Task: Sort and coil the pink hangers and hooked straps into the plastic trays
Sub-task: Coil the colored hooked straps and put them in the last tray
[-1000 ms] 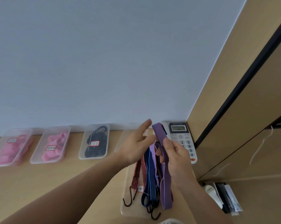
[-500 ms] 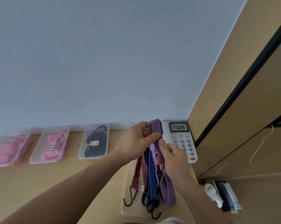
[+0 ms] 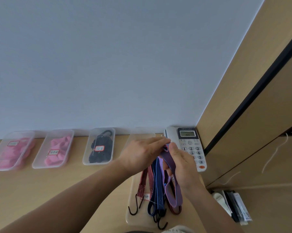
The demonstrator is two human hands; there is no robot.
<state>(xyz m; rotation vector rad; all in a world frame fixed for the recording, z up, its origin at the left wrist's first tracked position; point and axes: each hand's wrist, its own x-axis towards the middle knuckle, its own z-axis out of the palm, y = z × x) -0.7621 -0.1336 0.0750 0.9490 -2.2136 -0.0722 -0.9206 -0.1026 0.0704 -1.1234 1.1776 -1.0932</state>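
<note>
At far left we see the far-left tray (image 3: 6, 139) and second tray (image 3: 39, 163), both holding pink hangers (image 3: 57, 145), then the third tray (image 3: 87, 161) of black straps (image 3: 100, 155). Our left hand (image 3: 140, 153) pinches the folded top of the purple strap (image 3: 174, 190), and our right hand (image 3: 185, 170) grips it just below, in front of the phone (image 3: 188, 133). Its loop hangs beside the red-striped strap (image 3: 142, 185) and blue strap (image 3: 156, 190), over the near tray (image 3: 131, 214).

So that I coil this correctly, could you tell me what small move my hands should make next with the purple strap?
Probably fold the purple strap up on itself: the left hand and right hand both grip its top fold, yet a long loop hangs down over the clear tray.
</note>
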